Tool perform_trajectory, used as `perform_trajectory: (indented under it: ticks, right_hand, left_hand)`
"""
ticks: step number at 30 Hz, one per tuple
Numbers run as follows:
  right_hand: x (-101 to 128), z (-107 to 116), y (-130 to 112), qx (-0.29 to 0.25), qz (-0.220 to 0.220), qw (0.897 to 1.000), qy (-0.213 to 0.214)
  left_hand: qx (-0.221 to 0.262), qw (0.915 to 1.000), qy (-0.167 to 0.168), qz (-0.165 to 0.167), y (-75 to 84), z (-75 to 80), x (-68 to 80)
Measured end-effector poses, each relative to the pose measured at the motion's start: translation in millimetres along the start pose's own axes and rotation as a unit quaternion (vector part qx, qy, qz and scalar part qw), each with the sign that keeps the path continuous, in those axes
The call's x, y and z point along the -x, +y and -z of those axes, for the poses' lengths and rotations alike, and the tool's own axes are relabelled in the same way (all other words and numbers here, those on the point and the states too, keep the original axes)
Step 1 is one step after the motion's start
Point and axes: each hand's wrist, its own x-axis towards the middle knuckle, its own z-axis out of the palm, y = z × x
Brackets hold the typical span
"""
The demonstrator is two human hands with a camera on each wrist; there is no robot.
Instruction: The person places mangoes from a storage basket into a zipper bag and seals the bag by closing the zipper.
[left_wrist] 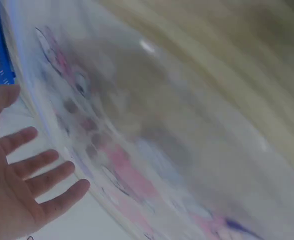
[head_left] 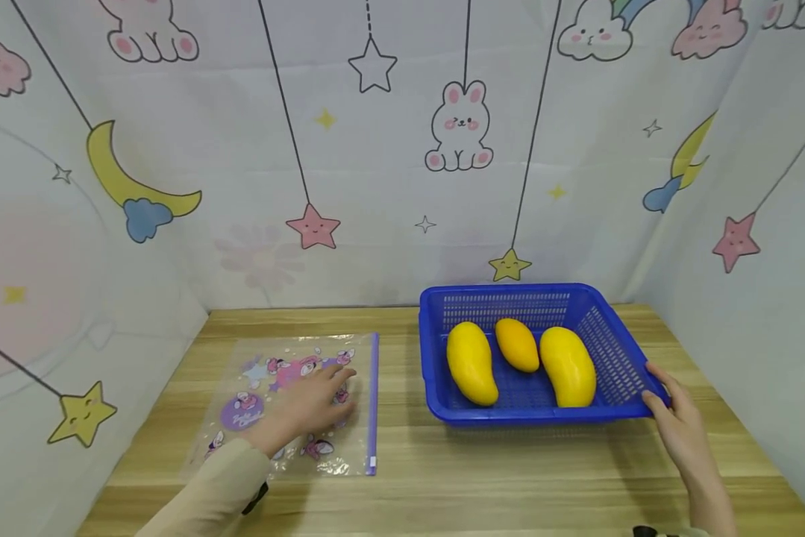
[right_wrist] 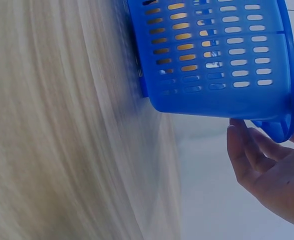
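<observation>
A clear zip bag with pink and purple cartoon prints lies flat on the left of the table, its purple zip strip facing right. Over it is my left hand, fingers spread and holding nothing; the left wrist view shows the palm side of this hand. On the right stands a blue plastic basket. Inside are two large yellow mangoes and a smaller orange-yellow mango between them. My right hand grips the basket's near right corner, thumb above the rim and fingers beneath.
The wooden table reaches back to a white cloth printed with rabbits, stars and moons. Cloth also hangs along the left and right sides. A strip of bare tabletop separates the bag from the basket.
</observation>
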Motion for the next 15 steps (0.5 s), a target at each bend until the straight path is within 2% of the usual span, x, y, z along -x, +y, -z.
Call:
perform_trajectory:
  ticks: [3, 7, 11, 15]
  right_hand:
    - [0, 0, -1, -0.005, -0.008, 1.000, -0.002]
    - [0, 0, -3, -0.009, -0.020, 1.000, -0.011]
    - [1, -1, -4, -0.014, -0.025, 0.999, -0.016]
    - [2, -2, -5, -0.016, -0.022, 0.999, -0.017]
  left_hand:
    - [0.019, 0.9987, 0.031, 0.036, 13.4, -1.3, -7.7]
    - [0.019, 0.9940, 0.050, 0.095, 27.5, -7.6, -16.6]
    - [0.015, 0.9883, 0.049, 0.144, 37.5, -16.0, -23.2]
    - [0.010, 0.9848, 0.046, 0.167, 47.3, -18.8, -28.2]
